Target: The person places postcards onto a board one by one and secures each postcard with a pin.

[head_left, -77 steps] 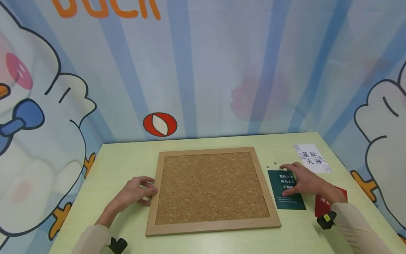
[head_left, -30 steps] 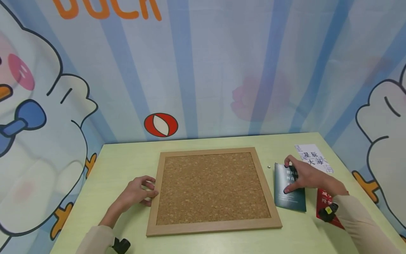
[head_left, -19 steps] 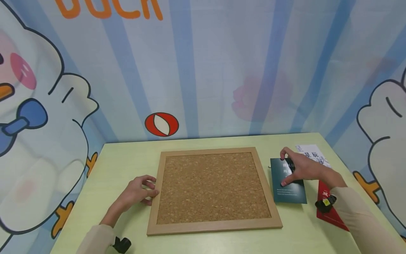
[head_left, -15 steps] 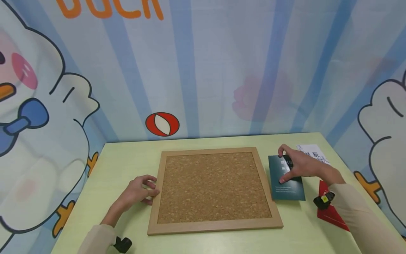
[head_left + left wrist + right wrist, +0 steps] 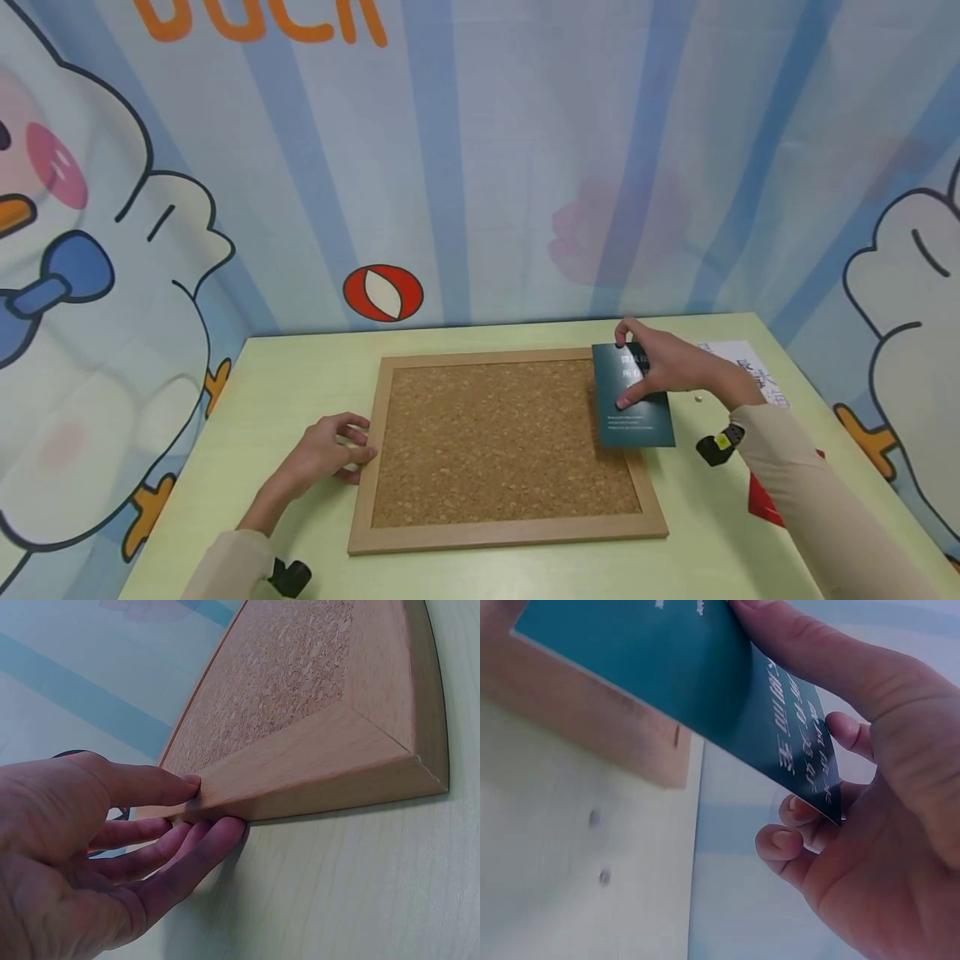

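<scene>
My right hand (image 5: pixel 671 362) holds a dark green card (image 5: pixel 637 429) with white printed characters, thumb across its face and fingers curled at the top edge and behind. The card is raised and overlaps the right side of a wood-framed corkboard (image 5: pixel 495 450) in the head view. My left hand (image 5: pixel 322 454) grips the board's left edge. In the left wrist view its thumb lies on top of the wooden frame (image 5: pixel 300 765), with the other fingers along the outer side. In the right wrist view the card (image 5: pixel 667 667) slants above the table, frame behind it.
A white card (image 5: pixel 750 367) with dark characters lies at the back right, partly behind my right arm. A red card (image 5: pixel 763 504) shows beside my sleeve. Small pin-like pieces (image 5: pixel 594 817) sit on the table right of the board. A printed cloth backdrop (image 5: pixel 502 167) rises behind the table.
My right hand has picked the green card up from the table and moved it left, over the board's right edge. The left hand has stayed at the frame.
</scene>
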`<state>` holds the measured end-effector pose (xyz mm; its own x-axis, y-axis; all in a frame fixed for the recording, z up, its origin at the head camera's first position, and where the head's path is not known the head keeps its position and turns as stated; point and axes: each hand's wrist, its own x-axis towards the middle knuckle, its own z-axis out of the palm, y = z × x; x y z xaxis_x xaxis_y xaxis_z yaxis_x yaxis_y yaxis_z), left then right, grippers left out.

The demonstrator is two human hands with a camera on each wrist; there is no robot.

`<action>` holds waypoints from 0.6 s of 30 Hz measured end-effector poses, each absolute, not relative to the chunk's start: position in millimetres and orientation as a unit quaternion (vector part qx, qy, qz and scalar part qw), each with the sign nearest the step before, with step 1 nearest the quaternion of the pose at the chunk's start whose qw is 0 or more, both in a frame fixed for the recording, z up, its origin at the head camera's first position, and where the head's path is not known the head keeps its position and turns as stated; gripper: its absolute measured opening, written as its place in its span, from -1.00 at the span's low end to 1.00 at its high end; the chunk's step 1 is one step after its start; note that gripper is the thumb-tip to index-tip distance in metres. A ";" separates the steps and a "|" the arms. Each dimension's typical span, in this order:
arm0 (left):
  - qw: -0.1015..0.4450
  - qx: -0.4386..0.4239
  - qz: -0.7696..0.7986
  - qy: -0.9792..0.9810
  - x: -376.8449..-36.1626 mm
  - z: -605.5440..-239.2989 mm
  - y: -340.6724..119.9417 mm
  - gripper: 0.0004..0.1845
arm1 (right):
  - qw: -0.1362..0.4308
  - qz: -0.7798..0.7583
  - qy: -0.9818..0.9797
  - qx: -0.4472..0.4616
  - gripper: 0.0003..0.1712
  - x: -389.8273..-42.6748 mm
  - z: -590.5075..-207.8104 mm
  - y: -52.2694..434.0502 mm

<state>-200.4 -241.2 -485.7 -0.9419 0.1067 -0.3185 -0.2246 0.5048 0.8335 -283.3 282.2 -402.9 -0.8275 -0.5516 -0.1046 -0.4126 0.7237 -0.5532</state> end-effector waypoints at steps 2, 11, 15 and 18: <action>0.166 -0.034 0.498 0.851 -200.5 -486.3 -240.8 -0.42 | 0.135 -0.266 0.917 -0.266 -0.04 -286.7 -401.1 274.8; 0.162 -0.037 0.497 0.852 -199.5 -484.0 -239.2 -0.44 | 0.145 -0.306 0.899 -0.276 -0.06 -296.6 -405.2 240.3; 0.161 -0.038 0.496 0.852 -199.1 -484.0 -238.6 -0.44 | 0.146 -0.311 0.893 -0.292 -0.09 -298.3 -410.0 225.6; 0.159 -0.040 0.495 0.853 -198.4 -484.2 -238.6 -0.44 | 0.153 -0.320 0.887 -0.295 -0.11 -299.2 -414.9 214.4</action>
<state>-198.4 -238.6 -484.2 -0.9460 0.0903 -0.3113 -0.2253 0.5074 0.8318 -299.2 214.4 -414.9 -0.7787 -0.6219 -0.0828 -0.4259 0.6209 -0.6581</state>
